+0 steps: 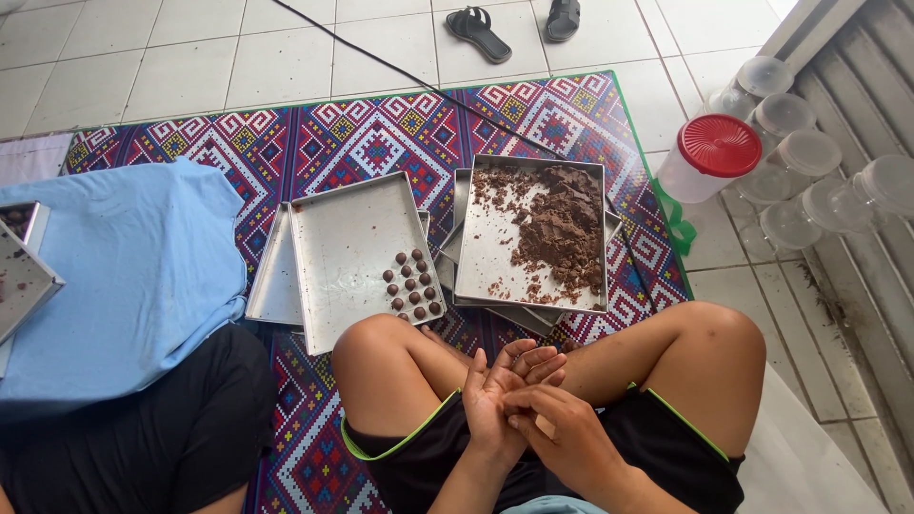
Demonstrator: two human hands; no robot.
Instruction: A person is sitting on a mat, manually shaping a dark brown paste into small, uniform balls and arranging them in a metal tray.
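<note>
Hands pressed together over the lap, two trays on the mat beyond.

The left hand (495, 390) and right hand (552, 428) are cupped palm to palm; what they enclose is hidden. Just beyond the left knee, the left tray (333, 247) holds about a dozen brown balls (411, 284). The dough tray (495, 247) lies far-right, nearer the right hand, long axis running away.

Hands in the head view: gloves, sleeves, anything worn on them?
Both are bare. The left hand and right hand have no gloves, and no rings, watch or bands show on the fingers or wrists. The forearms are uncovered as far as the frame shows; no sleeves reach them.
</note>
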